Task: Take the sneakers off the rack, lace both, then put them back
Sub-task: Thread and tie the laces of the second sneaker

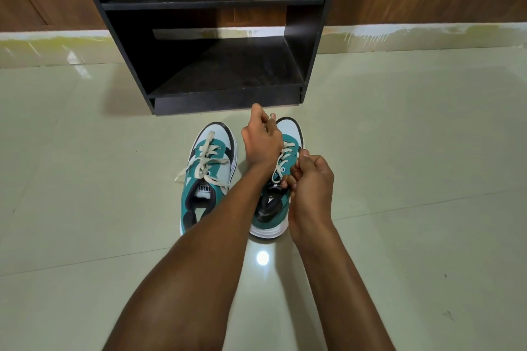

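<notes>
On floor before rack (211,3), right sneaker's lace (281,161) pinched in left hand (261,139), right hand (309,177)

Two sneakers stand side by side on the floor (85,179) just before the rack (211,37), toes toward it. The left sneaker (209,168) lies clear; the left hand (261,142) and right hand (310,179) hover over the right sneaker (273,208).

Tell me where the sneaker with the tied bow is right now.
In the head view, the sneaker with the tied bow sits on the floor just left of the other sneaker, directly in front of the black rack.
</notes>
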